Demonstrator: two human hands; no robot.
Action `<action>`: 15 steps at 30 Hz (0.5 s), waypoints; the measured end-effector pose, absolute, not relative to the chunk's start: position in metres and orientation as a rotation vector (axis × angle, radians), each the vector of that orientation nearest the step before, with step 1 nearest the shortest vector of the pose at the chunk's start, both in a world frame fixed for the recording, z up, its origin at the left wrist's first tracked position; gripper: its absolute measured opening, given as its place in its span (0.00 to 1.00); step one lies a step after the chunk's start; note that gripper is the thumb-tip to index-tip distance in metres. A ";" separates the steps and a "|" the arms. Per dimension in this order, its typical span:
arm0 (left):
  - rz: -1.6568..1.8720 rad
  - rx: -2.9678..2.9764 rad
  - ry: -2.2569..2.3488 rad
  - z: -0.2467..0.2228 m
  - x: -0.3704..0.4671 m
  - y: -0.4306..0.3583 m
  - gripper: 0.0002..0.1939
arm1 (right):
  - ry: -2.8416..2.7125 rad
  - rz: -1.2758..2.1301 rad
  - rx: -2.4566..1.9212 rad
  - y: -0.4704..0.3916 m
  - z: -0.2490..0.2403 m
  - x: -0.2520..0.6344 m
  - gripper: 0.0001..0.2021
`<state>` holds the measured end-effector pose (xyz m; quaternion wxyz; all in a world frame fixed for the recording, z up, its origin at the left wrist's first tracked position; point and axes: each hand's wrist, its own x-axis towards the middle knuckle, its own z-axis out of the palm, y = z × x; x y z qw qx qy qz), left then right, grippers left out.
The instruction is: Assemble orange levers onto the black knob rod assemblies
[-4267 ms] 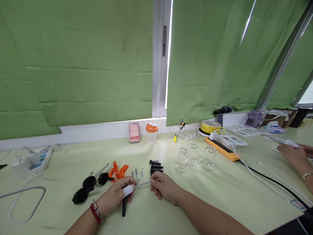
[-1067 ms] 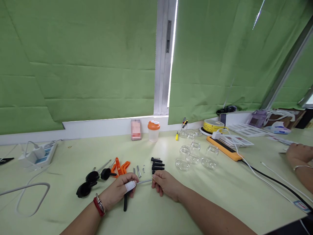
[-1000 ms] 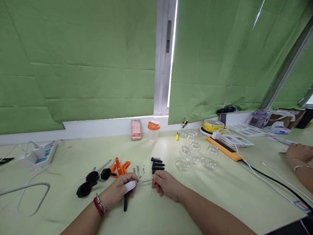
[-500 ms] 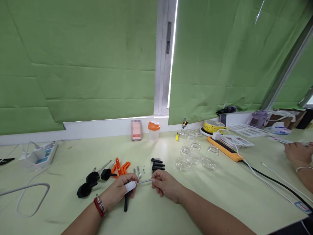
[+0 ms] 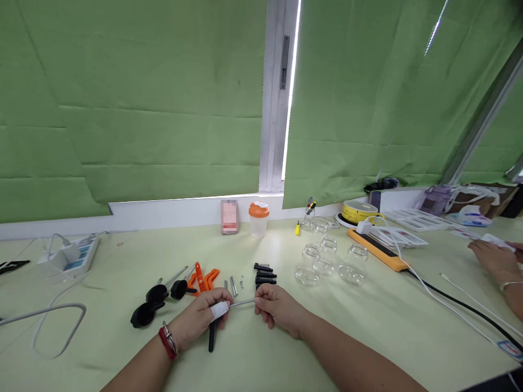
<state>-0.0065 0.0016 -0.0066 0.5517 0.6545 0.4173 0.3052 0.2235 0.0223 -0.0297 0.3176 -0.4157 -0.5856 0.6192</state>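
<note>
My left hand (image 5: 204, 316), with white tape on its thumb, is closed round a black plastic piece (image 5: 211, 337) whose end sticks out below the palm. A thin metal rod (image 5: 242, 302) runs from that hand to my right hand (image 5: 278, 310), which pinches its far end. How the rod meets the black piece is hidden by the fingers. Just beyond my left hand lie orange clamp parts (image 5: 200, 277), black knobs on metal rods (image 5: 157, 294) and metal pins (image 5: 233, 286). Black pieces with springs (image 5: 265, 275) lie behind my right hand.
Upturned glass jars (image 5: 352, 264) stand to the right, beside an orange power strip (image 5: 378, 250) with cables. An orange-lidded cup (image 5: 259, 219) is at the back. At left is a white power strip (image 5: 84, 256). Another person's hand (image 5: 492, 256) works at far right.
The whole view has shifted slightly. Both my hands keep their hold on the rod and the black piece. At far right, the other person's hands have moved.
</note>
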 end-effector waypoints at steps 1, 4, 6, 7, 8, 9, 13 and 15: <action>0.720 1.547 0.988 -0.006 -0.006 0.002 0.09 | -1.541 1.632 -1.098 0.022 -0.029 0.223 0.06; 0.721 1.544 0.988 -0.005 -0.006 0.001 0.10 | -1.538 1.636 -1.104 0.022 -0.028 0.223 0.06; 0.722 1.543 0.991 -0.005 -0.006 0.000 0.10 | -1.536 1.638 -1.101 0.022 -0.027 0.222 0.06; 0.721 1.545 0.993 -0.005 -0.006 0.000 0.10 | -1.536 1.638 -1.101 0.021 -0.027 0.222 0.06; 0.721 1.548 0.996 -0.005 -0.006 0.000 0.10 | -1.536 1.637 -1.102 0.021 -0.027 0.222 0.06; 0.719 1.551 0.998 -0.005 -0.006 0.000 0.10 | -1.536 1.638 -1.104 0.021 -0.026 0.222 0.06; 0.716 1.557 0.986 -0.004 -0.006 0.000 0.10 | -1.532 1.643 -1.111 0.021 -0.026 0.223 0.07; 0.717 1.555 0.982 -0.003 -0.006 0.001 0.11 | -1.534 1.648 -1.106 0.022 -0.026 0.223 0.07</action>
